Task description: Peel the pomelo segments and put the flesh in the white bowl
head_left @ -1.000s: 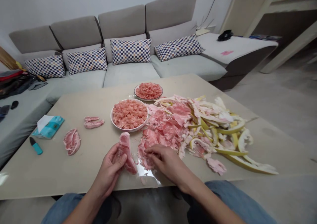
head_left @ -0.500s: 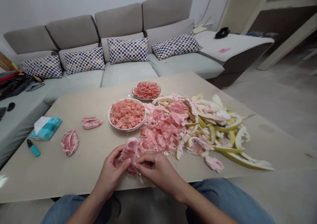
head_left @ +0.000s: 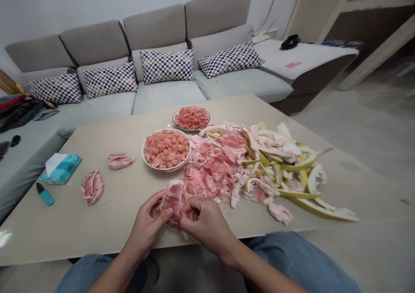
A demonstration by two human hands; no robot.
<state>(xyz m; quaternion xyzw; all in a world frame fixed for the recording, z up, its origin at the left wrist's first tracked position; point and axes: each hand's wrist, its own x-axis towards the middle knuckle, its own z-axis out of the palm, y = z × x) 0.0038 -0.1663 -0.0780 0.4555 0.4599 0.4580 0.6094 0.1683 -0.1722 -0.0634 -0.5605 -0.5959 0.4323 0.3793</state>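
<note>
A pink pomelo segment (head_left: 173, 197) is held over the table's near edge, my left hand (head_left: 150, 221) closed around its left side with the thumb in front. At its right edge my right hand (head_left: 205, 222) is closed, thumb and index finger pinching the segment's skin. Just beyond, a white bowl (head_left: 166, 170) is heaped with peeled pink pulp, and a dark-rimmed plate (head_left: 192, 129) behind it carries more. Torn pink membranes (head_left: 207, 174) lie right of the bowl. Other pomelo segments (head_left: 92, 187) rest to the left.
Green-and-white pomelo rind strips (head_left: 298, 170) are piled on the right of the table (head_left: 123, 215). At the left lie a blue tissue pack (head_left: 61, 168) and a small turquoise-handled knife (head_left: 45, 194). A grey sofa (head_left: 168, 96) with checked cushions stands behind.
My right hand has shifted slightly right, its fingers curling more at the segment's edge. The left hand and segment have moved a little to the right.
</note>
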